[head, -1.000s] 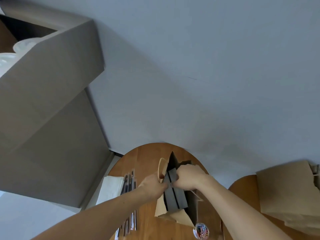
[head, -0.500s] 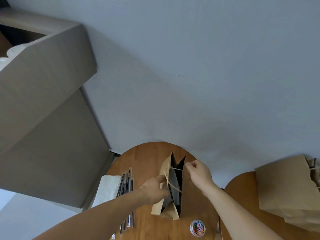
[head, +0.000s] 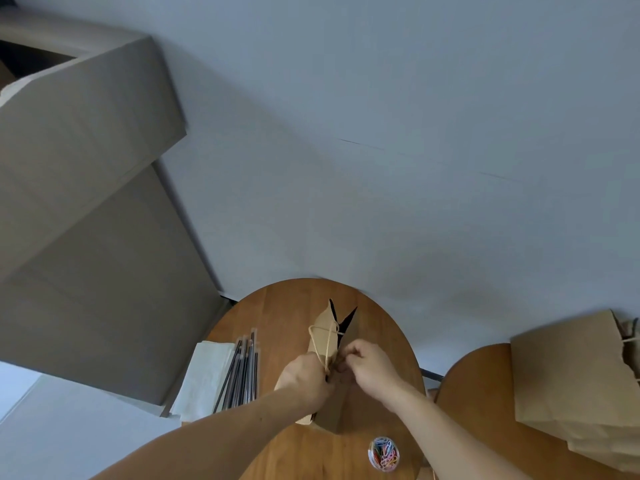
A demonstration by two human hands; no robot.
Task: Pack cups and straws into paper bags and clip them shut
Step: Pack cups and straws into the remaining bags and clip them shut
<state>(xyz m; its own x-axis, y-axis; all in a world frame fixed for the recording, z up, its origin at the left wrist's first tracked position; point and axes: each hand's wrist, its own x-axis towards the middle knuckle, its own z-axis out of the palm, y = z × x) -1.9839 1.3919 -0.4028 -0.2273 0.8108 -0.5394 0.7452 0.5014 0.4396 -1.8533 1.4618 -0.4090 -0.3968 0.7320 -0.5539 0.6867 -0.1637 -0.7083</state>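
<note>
Brown paper bag (head: pixel 325 323) stands upright in the middle of the round wooden worktop (head: pixel 287 313). Both hands meet at its near top edge: the left hand (head: pixel 304 379) and right hand (head: pixel 369 368) have their fingers curled, pinching the mouth together beside the twine handle. Wrapped straws (head: pixel 242 368) lie to the left. A tub of coloured paper clips (head: pixel 383 453) sits nearer, to the right.

Inspection finding: you have no legible text, label, brand, number or sign anywhere in this view. The paper bag (head: pixel 334 410) before you presents plain brown faces, and the cardboard box (head: pixel 86 237) likewise. The wrapped straws (head: pixel 242 368) and the tub of paper clips (head: pixel 383 452) may carry print (both too small and blurred to tell).
</note>
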